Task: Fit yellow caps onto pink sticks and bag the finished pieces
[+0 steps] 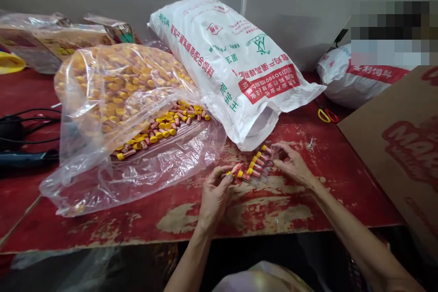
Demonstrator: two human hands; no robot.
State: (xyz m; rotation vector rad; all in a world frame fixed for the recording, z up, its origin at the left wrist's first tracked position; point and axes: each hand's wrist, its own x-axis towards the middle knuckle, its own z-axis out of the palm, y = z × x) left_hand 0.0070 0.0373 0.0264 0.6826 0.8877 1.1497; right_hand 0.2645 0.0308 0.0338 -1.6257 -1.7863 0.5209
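A row of small red-printed tubes with yellow caps (260, 160) lies on the worn red table, with clear plastic showing along its right side. Between the thumb and fingertips of my left hand (216, 187) is one capped tube (237, 168), tilted at the near end of the row. My right hand (293, 164) is pinched at the row's far right end; the clear plastic seems to be in its fingers, though its edge is hard to make out. To the left, a large clear bag (112, 86) bulges with many more such tubes, some spilling at its mouth (164, 127).
A white printed sack (232, 64) lies behind my hands, its open end toward me. Scissors (326, 115) with yellow and red handles rest at the right, near a cardboard box (386, 155). Another sack (338, 73) and part of a person are behind. Black cables (30, 121) lie far left.
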